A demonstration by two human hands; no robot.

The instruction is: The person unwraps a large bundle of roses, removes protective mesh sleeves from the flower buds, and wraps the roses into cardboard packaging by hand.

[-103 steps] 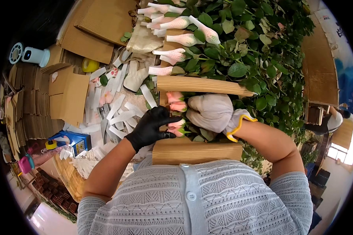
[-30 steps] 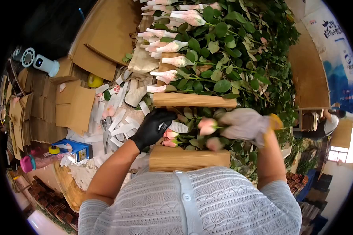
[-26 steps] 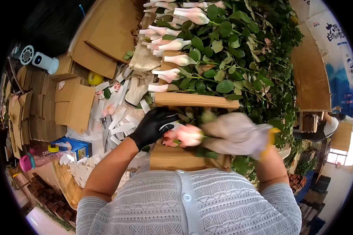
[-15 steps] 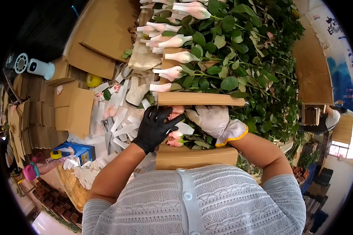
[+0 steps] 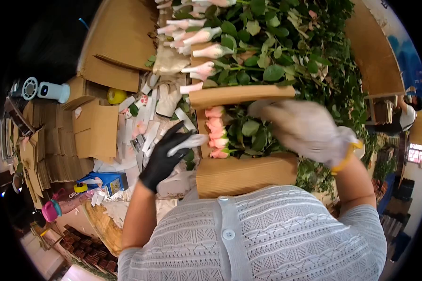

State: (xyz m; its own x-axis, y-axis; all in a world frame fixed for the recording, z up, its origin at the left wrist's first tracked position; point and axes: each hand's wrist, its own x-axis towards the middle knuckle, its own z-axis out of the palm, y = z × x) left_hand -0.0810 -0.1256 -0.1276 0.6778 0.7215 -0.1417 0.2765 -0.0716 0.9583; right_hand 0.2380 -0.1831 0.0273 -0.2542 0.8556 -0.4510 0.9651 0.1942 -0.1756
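My left hand (image 5: 163, 157), in a black glove, pinches a white mesh flower sleeve (image 5: 187, 144) just left of a row of pink roses (image 5: 216, 133). The roses lie side by side on corrugated cardboard (image 5: 246, 175), heads to the left, their leaves (image 5: 251, 129) spreading rightward. One cardboard flap (image 5: 241, 96) stands above the row, and another lies below it. My right hand (image 5: 300, 129), in a pale work glove with a yellow-edged cuff, is over the right end of the leaves. Motion smears its fingers, so I cannot make out whether it holds anything.
More roses in white sleeves (image 5: 201, 70) lie beyond the upper flap, with dense foliage to the right. Loose white sleeves and scraps (image 5: 150, 136) cover the left side. Cardboard stacks (image 5: 56, 140), a blue box (image 5: 109, 183) and a small fan (image 5: 30, 89) stand farther left.
My left hand has drawn away leftward with the white mesh sleeve, uncovering the rose heads. My right hand has shifted right, off the roses. The view has moved slightly.
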